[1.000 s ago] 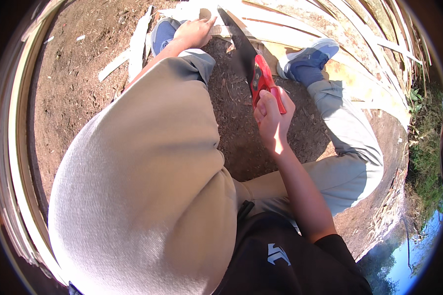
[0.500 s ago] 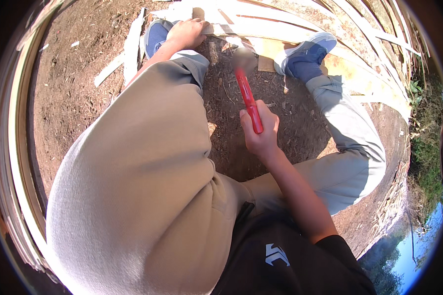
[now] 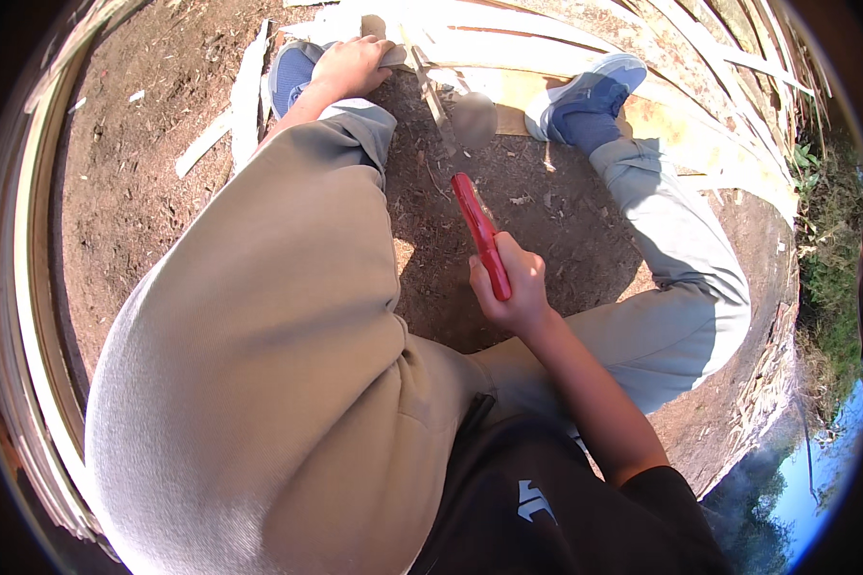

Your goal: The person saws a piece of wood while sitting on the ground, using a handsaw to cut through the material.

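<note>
In my right hand (image 3: pixel 516 287) is the red handle (image 3: pixel 481 235) of a tool, with the fingers wrapped round its near end. A long, narrow blade (image 3: pixel 433 101) runs on from the handle, away from me and over pale wood; its exact kind is hard to make out. My left hand (image 3: pixel 350 67) is at the far left beside my left shoe (image 3: pixel 294 75). Its fingers and thumb close on the end of a piece of wood (image 3: pixel 393 56), just left of the blade. Where the blade meets the wood is unclear.
Long pale wood strips (image 3: pixel 537 57) lie at the far side, under my right shoe (image 3: pixel 599 101). More strips (image 3: pixel 34 278) bend along the left edge. Bare soil (image 3: pixel 547 206) lies between my legs, partly covered by a grey blurred spot. Green plants (image 3: pixel 825 278) grow at the right.
My right hand has drawn the red-handled tool back toward me, and more of its blade shows. My left hand stays on the wood.
</note>
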